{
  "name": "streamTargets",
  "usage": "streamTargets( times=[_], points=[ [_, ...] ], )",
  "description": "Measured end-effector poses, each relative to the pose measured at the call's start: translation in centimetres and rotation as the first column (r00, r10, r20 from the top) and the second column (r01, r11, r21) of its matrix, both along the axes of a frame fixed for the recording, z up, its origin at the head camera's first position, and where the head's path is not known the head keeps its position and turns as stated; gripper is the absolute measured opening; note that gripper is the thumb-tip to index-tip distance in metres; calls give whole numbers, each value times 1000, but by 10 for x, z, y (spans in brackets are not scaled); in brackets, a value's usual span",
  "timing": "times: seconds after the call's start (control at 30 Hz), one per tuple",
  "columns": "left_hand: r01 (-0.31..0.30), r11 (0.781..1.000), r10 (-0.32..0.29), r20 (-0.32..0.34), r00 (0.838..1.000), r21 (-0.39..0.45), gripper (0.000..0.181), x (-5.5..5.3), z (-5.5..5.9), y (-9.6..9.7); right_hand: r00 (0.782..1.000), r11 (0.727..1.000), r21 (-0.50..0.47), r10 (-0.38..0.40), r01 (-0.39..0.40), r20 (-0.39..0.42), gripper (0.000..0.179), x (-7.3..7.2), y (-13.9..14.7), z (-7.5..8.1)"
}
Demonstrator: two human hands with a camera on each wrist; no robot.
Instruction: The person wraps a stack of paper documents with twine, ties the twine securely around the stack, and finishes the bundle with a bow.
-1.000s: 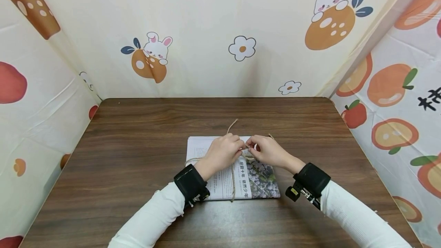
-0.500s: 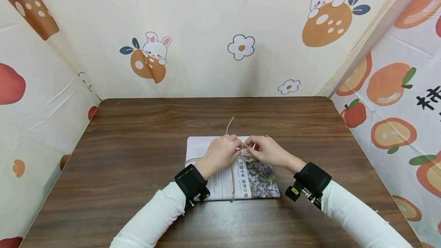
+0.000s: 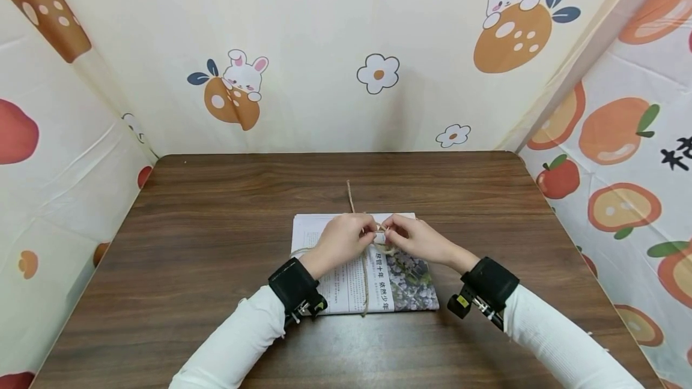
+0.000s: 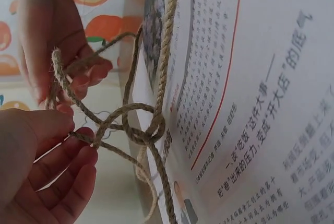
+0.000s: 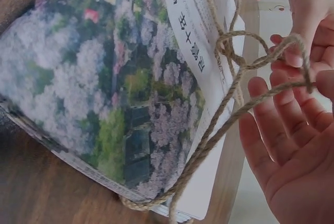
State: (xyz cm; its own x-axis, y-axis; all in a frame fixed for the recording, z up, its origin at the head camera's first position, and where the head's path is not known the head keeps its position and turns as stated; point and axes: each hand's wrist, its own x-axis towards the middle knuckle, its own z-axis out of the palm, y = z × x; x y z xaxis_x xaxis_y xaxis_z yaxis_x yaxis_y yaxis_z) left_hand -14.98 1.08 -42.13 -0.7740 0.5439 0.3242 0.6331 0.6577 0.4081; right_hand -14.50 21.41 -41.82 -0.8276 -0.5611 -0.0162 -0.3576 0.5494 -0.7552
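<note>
A stack of newspapers [image 3: 337,293] lies on the table, with brown twine [image 3: 366,281] crossing it both ways. A blossom photo [image 5: 135,83] covers the sheet's right part. Over the stack's far half, my left hand [image 3: 346,236] pinches a twine strand between thumb and fingers. My right hand [image 3: 418,238] pinches twine just to the right, fingertips close to the left ones. In the left wrist view, a loose twine loop [image 4: 128,106] stands at the crossing, below the fingers. One free twine end [image 3: 350,197] sticks up beyond my left hand. Fingers partly hide the pinched strands.
The brown wooden table [image 3: 216,209] extends around the stack. Behind it stands a cream wall sheet [image 3: 319,35] with rabbit and flower prints. Fruit-printed sheets [image 3: 622,239] hang along both sides.
My left hand has shifted slightly left, leaving a little more room between the hands. The free twine end has swung from leaning right to leaning left. My right hand has barely moved.
</note>
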Motion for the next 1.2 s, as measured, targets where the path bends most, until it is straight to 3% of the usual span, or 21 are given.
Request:
streamTargets(
  times=[0.4,0.63,1.0,1.2],
  points=[
    [1,996,-5,50,999,88,5,-5,3,-8,988,998,-54,43,-35,148,34,1,4,-4],
    [3,984,-33,162,986,178,6,-6,7,-13,997,999,39,-30,28,67,27,2,8,3],
    [-38,969,-22,238,971,243,8,0,15,-29,994,993,63,-98,101,-55,17,-2,12,5],
    [-26,953,-79,332,940,301,13,3,21,-47,989,994,54,-93,100,-115,16,-6,15,8]
  ],
)
